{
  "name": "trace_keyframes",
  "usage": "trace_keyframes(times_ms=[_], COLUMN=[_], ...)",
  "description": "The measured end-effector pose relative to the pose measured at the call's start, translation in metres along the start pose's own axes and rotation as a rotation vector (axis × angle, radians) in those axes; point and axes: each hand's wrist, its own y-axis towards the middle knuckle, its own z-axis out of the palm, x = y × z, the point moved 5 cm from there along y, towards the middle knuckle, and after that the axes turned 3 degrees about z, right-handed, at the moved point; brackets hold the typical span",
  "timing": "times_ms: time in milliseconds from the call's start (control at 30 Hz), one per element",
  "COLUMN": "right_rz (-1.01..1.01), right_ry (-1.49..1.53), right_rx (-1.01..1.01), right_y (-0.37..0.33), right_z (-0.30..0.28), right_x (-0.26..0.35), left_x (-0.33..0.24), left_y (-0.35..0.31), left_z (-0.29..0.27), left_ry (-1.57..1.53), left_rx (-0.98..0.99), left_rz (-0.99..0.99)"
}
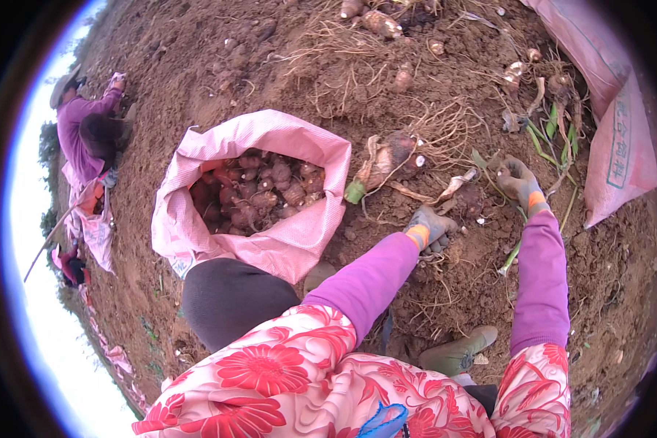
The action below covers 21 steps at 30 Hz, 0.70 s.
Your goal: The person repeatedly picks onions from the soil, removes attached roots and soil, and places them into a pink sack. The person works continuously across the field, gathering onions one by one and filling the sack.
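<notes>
Left hand (432, 225), right hand (520, 182) apart, soil (374, 247) gap to sack rim (331, 171)

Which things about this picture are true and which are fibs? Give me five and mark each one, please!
1. The open pink sack has lumpy brown roots in it. True.
2. Both of the wearer's hands are inside that sack. False: the left hand and right hand are to its right, down by the soil.
3. The left hand is nearer the open sack than the right hand is. True.
4. The wearer's lower sleeves are green. False: the lower sleeves are purple.
5. Another person is at the picture's left. True.
</notes>
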Motion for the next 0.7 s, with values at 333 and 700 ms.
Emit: trace_keyframes(times_ms=[333,700], right_rz=[-0.307,0.117], right_ry=[0.185,-0.311], right_rx=[0.487,-0.704], right_y=[-0.173,-0.512], right_z=[0.243,-0.202], right_x=[0.194,-0.038], left_x=[0.019,-0.046], left_y=[0.006,-0.083], left_z=[0.000,-0.038], left_ry=[-0.237,0.099], left_rx=[-0.106,-0.084], left_rz=[0.224,0.867])
